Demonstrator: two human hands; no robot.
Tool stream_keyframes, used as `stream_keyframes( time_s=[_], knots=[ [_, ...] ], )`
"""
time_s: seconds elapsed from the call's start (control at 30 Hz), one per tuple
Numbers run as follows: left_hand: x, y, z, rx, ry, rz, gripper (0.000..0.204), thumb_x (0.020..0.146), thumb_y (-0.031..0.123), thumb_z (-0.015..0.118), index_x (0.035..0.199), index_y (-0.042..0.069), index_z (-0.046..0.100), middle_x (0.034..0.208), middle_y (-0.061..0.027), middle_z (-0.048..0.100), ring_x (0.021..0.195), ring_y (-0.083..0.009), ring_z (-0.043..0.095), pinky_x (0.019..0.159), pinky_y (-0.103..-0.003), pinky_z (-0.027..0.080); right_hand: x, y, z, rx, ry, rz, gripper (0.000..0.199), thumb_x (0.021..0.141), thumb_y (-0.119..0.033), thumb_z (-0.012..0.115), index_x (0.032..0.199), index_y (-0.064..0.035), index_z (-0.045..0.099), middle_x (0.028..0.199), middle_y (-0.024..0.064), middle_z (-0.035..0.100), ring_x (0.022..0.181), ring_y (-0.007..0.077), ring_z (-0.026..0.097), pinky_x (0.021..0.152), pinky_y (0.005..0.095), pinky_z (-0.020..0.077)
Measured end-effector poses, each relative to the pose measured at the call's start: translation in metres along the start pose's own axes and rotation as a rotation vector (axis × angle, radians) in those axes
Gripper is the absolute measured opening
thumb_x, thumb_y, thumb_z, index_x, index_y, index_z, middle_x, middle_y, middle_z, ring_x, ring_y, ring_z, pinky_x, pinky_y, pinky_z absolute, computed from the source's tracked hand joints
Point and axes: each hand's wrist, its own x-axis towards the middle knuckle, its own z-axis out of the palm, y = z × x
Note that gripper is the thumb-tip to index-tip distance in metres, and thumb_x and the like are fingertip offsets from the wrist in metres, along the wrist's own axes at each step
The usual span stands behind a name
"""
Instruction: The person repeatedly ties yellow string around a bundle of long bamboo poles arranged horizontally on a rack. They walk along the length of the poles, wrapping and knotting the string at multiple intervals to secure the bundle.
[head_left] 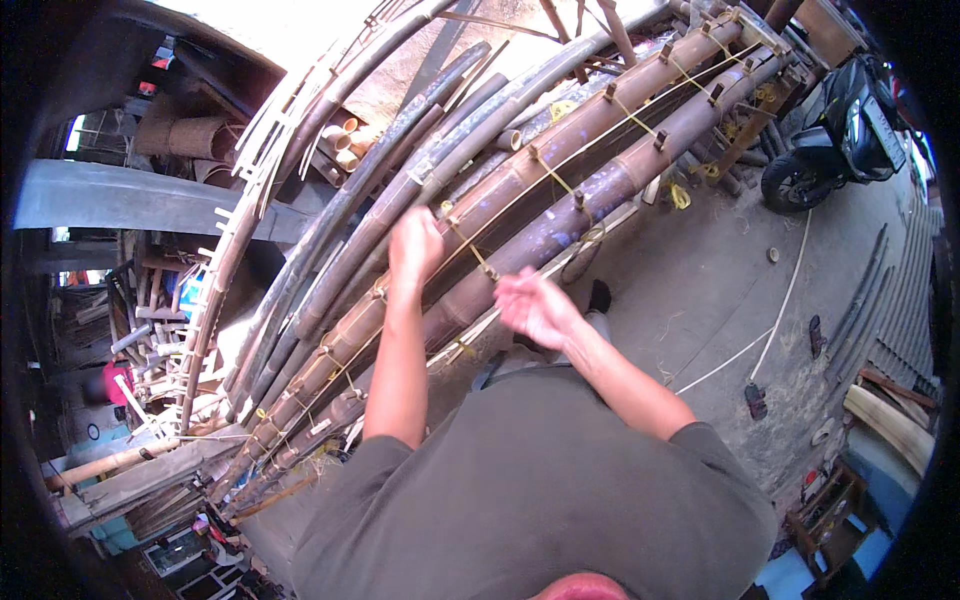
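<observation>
Two long brown bamboo poles lie side by side in front of me, running from lower left to upper right: a far pole [490, 192] and a near pole [540, 236] with bluish-white blotches. Short wooden pegs [579, 200] stick out of both, and yellow cord [467, 242] spans the gap between pegs. My left hand [415, 245] is closed in a fist against the far pole, beside a peg; what it holds is hidden. At the near pole, my right hand [540, 308] has its fingers curled together close to a peg and the cord's end. Whatever they pinch is too small to name.
More bent bamboo poles [400, 190] are stacked beyond the pair. A curved rack of pale sticks [235, 225] stands left. At upper right a motorcycle [850, 135] is parked on the concrete floor [690, 290]. Sandals [755, 401] and long strips lie on the right.
</observation>
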Motion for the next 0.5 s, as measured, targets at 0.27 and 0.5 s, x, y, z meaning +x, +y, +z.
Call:
stream_keyframes(
  time_s=[0.27, 0.5],
  knots=[
    [-0.047, -0.065, 0.099, -0.305, 0.18, 0.067, 0.036, 0.091, 0.04, 0.056, 0.113, 0.014, 0.066, 0.104, -0.0181, 0.069, 0.103, -0.0384, 0.063, 0.088, -0.049, 0.048, 0.089, 0.0, 0.182, -1.356, -0.348, -0.692, 0.034, 0.099, -0.03, 0.049, 0.081, -0.005, 0.062, 0.07, 0.0045, 0.059, 0.067, 0.0143, 0.055, 0.064, 0.0323, 0.046],
    [-0.049, -0.016, 0.056, -0.228, 0.084, -0.059, 0.032, 0.093, 0.04, 0.051, 0.108, 0.02, 0.071, 0.097, -0.0179, 0.069, 0.096, -0.0379, 0.066, 0.083, -0.047, 0.051, 0.153, -0.086, 0.138, -1.554, -0.312, -0.339, 0.058, 0.096, -0.057, 0.046, 0.077, -0.0053, 0.064, 0.07, 0.0036, 0.059, 0.064, 0.0156, 0.05, 0.061, 0.0353, 0.0434]
  ],
)
